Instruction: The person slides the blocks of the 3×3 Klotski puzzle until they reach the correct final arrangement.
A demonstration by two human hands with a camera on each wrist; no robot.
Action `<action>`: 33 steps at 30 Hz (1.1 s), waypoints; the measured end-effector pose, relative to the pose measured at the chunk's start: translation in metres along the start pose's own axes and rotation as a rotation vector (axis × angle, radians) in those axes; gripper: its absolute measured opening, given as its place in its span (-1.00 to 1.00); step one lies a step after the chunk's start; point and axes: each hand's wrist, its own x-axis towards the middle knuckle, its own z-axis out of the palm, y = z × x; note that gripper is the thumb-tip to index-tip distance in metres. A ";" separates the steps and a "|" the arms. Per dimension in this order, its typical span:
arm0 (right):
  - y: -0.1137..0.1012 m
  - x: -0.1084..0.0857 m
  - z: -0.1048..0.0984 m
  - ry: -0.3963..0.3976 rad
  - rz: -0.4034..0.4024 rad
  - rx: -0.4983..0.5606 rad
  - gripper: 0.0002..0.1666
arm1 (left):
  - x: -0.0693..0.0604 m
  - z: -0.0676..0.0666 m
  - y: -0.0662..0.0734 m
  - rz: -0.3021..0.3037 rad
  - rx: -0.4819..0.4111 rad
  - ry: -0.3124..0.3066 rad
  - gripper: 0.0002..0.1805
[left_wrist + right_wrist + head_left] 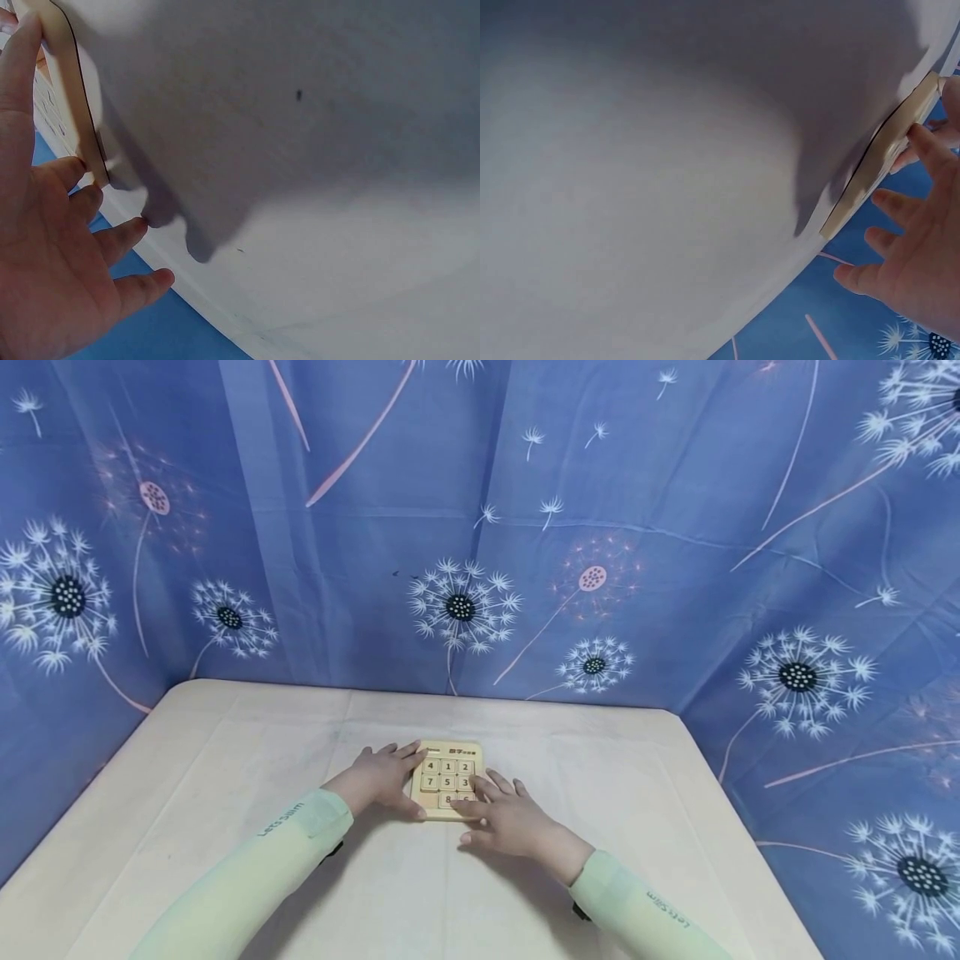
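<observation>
A yellow number slide puzzle point(447, 782) lies on the table, its square tiles numbered and a gap at the lower left of the grid. My left hand point(384, 781) holds the puzzle's left side, thumb at the near corner and index finger at the far corner. In the left wrist view, the other fingers of that hand point(60, 255) spread away from the frame. Over the lower right tiles reaches my right hand point(517, 821), its index fingertip on the bottom row. From the right wrist, the same hand point(922, 240) shows loosely extended fingers beside the puzzle's edge point(881, 161).
A pale cloth covers the table point(225, 760). Blue curtains point(360, 568) with dandelion prints hang behind it and at both sides. Light green sleeves point(255, 860) cover both forearms.
</observation>
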 end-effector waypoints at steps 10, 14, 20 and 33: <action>0.000 0.002 0.000 0.006 -0.010 0.000 -0.29 | 0.001 -0.001 0.000 -0.004 -0.004 -0.005 0.23; -0.001 0.001 0.000 0.020 -0.024 0.006 -0.31 | 0.002 0.001 -0.001 -0.004 -0.007 -0.006 0.24; 0.000 0.003 0.002 0.050 -0.033 0.011 -0.33 | 0.003 0.002 -0.003 -0.005 -0.006 -0.008 0.25; -0.009 0.014 0.001 0.072 -0.020 0.017 -0.32 | -0.001 -0.001 0.000 0.006 -0.017 0.003 0.23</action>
